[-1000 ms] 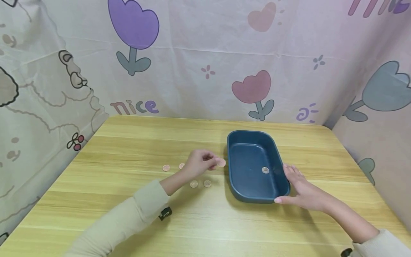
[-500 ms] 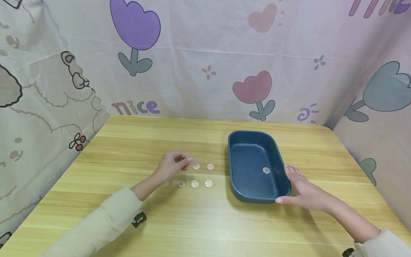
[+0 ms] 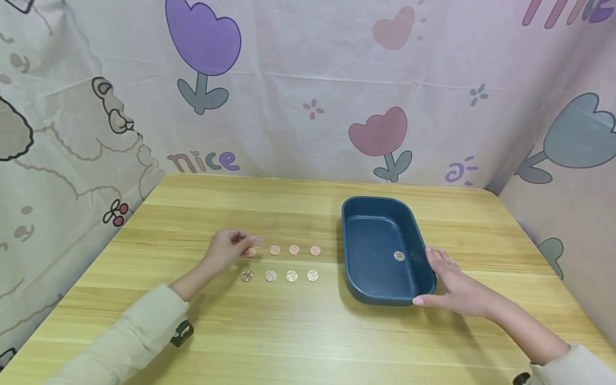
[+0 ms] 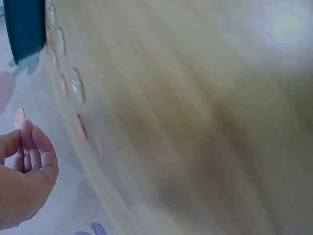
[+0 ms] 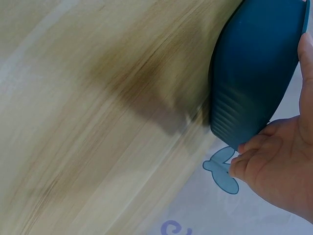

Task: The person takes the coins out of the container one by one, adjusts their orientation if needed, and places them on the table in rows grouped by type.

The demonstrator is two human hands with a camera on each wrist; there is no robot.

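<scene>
A copper-coloured coin [image 4: 19,118] is pinched between the thumb and fingertips of my left hand [image 3: 227,250], raised off the table. Below those fingertips lies another copper coin [image 3: 252,252], partly hidden by them. To its right, several copper coins [image 3: 294,249] continue the back row. A front row of silvery-gold coins [image 3: 291,276] runs parallel to it. My right hand [image 3: 454,286] rests at the near right corner of a dark blue box [image 3: 375,299], thumb at the near rim and fingers against the right wall. One silvery coin [image 3: 399,256] lies inside the box.
The pale wood-grain table [image 3: 308,337] carries everything. A printed cloth [image 3: 289,64] with tulips and lettering hangs behind the back edge and along both sides. Dark wrist cameras [image 3: 182,332] sit at the cuffs.
My left hand has moved leftward from beside the box, along the back row, still holding its coin. More coins in both rows show now. The right hand and box stay put.
</scene>
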